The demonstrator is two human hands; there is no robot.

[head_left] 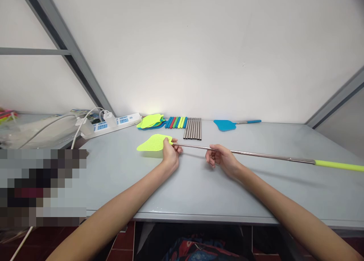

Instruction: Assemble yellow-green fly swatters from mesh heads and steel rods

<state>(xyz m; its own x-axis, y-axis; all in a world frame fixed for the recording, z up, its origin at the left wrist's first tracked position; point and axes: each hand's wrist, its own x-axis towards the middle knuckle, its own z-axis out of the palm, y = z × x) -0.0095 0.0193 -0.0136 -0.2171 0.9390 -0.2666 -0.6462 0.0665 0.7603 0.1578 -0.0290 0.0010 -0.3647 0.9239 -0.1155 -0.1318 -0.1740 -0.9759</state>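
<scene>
A yellow-green fly swatter (153,143) with a long extended metal rod lies across both hands above the table. My left hand (171,153) is closed where the mesh head meets the rod, thumb on top. Further along, my right hand (220,157) pinches the thin metal rod with its other fingers curled. The rod runs right into a yellow-green handle (339,165), which leaves the view at the right edge. Behind the hands, a row of metal tubes (192,129) lies beside several coloured handles (176,122) and a stack of swatter heads (150,121).
A blue fly swatter (225,125), with its rod short, lies at the back right of the grey table (182,193). At the back left, a white power strip (125,120) holds plugs and cables. A white wall (199,56) stands behind. A blurred-out patch covers the lower left.
</scene>
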